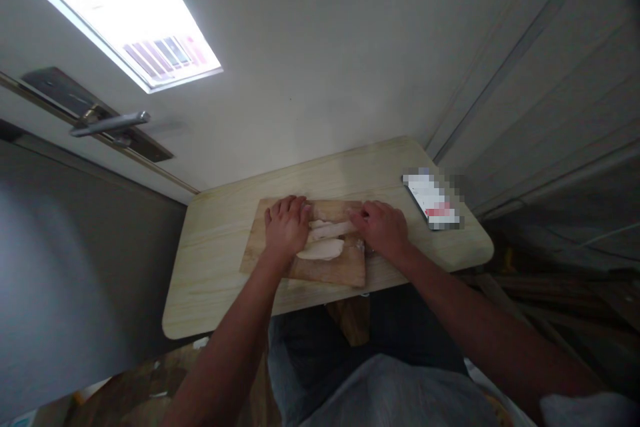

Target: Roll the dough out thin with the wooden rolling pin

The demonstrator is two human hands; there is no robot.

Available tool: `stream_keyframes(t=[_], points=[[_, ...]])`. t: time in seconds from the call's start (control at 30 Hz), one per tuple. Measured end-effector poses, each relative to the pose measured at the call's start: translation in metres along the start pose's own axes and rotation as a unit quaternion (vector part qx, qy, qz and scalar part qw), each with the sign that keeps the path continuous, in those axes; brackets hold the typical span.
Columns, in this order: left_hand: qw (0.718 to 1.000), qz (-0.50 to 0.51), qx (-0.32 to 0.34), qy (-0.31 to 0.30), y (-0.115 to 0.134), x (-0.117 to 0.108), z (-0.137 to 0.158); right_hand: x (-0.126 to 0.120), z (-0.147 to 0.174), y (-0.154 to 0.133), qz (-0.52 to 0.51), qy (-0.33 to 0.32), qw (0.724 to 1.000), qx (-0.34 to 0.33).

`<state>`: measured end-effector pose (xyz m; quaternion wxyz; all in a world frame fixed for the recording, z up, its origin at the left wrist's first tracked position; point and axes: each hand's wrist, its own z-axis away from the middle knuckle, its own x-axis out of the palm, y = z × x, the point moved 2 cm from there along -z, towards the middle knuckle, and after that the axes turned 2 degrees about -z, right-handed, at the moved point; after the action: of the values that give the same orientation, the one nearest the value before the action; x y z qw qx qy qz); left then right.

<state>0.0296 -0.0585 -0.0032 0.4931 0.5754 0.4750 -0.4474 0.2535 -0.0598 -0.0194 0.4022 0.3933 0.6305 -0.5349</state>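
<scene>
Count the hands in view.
2: the left hand over the left part of the wooden board, the right hand by its right edge. Neither is hidden.

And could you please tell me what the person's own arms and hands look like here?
The left hand and right hand are bare, with no gloves, and both forearms are uncovered. No watch or bracelet shows at the wrists; rings are too small to tell. A plain grey sleeve shows at the right arm; the left sleeve is out of view.
</scene>
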Motion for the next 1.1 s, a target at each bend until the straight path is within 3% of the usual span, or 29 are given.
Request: stream_keyframes(t=[0.77,1.1], points=[[0.999,-0.037,0.004,0.02,-0.003,0.003,-0.037,0.004,-0.04,-0.006,0.083,-0.073,0.993,0.051],[0.998,-0.065,0.0,0.026,-0.003,0.001,-0.046,0.004,-0.046,-0.007,0.058,-0.042,0.995,0.067]])
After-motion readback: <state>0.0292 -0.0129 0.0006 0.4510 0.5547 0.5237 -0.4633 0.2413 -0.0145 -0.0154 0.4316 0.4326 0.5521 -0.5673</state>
